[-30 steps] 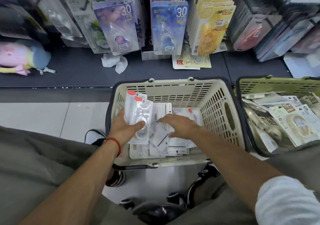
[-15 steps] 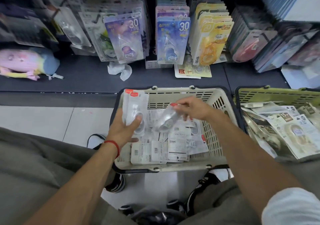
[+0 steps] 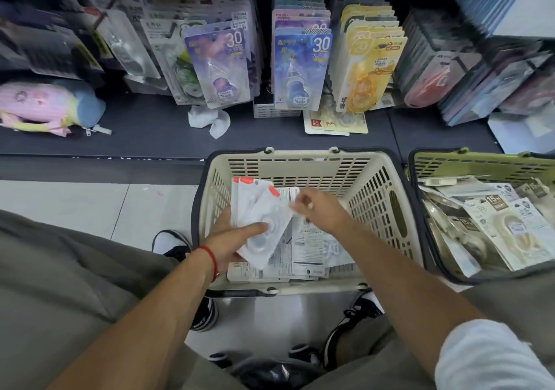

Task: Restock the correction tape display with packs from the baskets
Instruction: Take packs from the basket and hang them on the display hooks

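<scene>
A: Item one, the left hand (image 3: pixel 231 239)?
B: Its grip holds a fanned stack of packs (image 3: pixel 258 209), thumb across the clear fronts, fingers hidden behind. Red tabs point away from the wrist. The stack is held upright above the cream basket (image 3: pixel 378 185), likely so each new pack can be laid on top and the lot carried off together.

A: Item two, the right hand (image 3: pixel 318 209)?
B: Just right of that grip, fingertips pinching the top pack by its upper right edge. It looks to be squaring that pack onto the stack; a judgement only.

A: Stock left over?
B: Loose packs (image 3: pixel 306 248) lie flat under both grips, mostly printed backs up, on the basket floor. To the right of the right hand, a green basket (image 3: pixel 480 164) holds other packs, marked 15.

A: Destination?
B: Beyond both grips, the display (image 3: pixel 300 59) above a dark shelf (image 3: pixel 150 131): purple, blue and yellow packs in rows. Which row takes the clear packs I cannot tell.

A: Sundries?
B: Crumpled white tissue (image 3: pixel 210 119) on the shelf; a pastel pouch (image 3: pixel 45 107) far left of the stack.

A: Progress?
B: Gathering stage; nothing from this stack hung yet.
</scene>
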